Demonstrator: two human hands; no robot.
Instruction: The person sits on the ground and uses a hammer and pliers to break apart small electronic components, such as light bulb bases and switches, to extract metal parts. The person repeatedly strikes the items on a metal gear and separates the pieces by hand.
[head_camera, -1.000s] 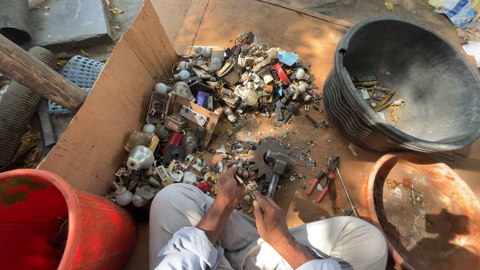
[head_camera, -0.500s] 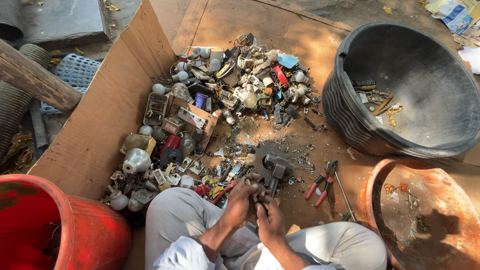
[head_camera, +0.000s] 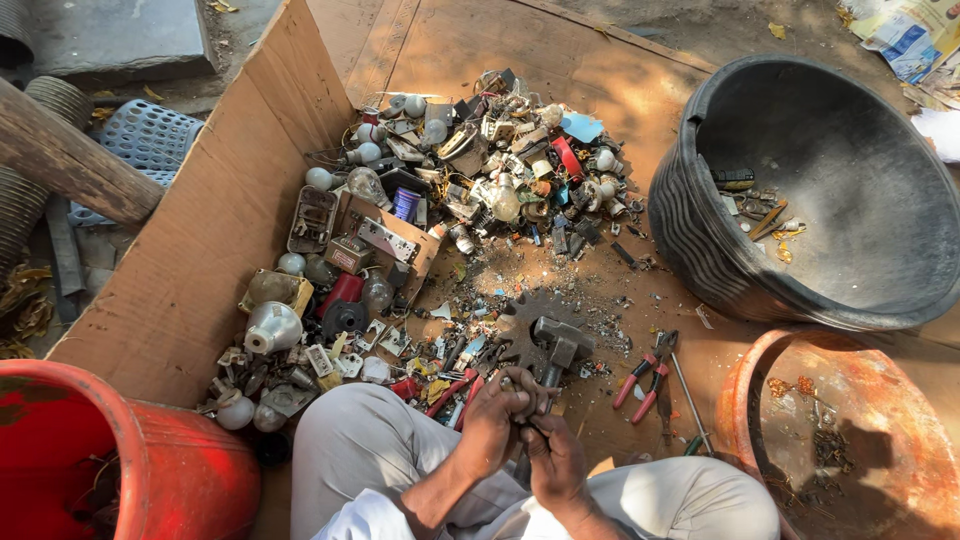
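Both hands meet above the person's lap: left hand (head_camera: 492, 420) is curled shut over a small scrap piece (head_camera: 524, 412), too hidden to identify, and right hand (head_camera: 555, 458) is closed against it from below, fingers bent inward. Forearms rise from the bottom edge, converging between knees in pale trousers (head_camera: 360, 440).

Count: one hammer (head_camera: 557, 345), head resting on one dark toothed disc (head_camera: 525, 325), just beyond the fingers. One pair of red-handled pliers (head_camera: 645, 368) to the right, with one thin metal rod (head_camera: 690, 400) beside it. One black tub (head_camera: 820, 190) at upper right, holding a few bits of scrap. One rusty orange basin (head_camera: 850, 440) at lower right. One red bucket (head_camera: 130, 460) at lower left. One blue perforated plastic crate (head_camera: 145, 135) and one wooden log (head_camera: 65, 155) at upper left. Heaped scrap (head_camera: 450, 210) — bulbs, switches, sockets, plastic and metal parts — too many to count; at least six pale bulbs show.

Surface: flattened brown cardboard (head_camera: 200, 240), left flap raised as a wall, littered with fine debris. Setting is outdoors on the ground, in sun; dry leaves and paper at the edges.
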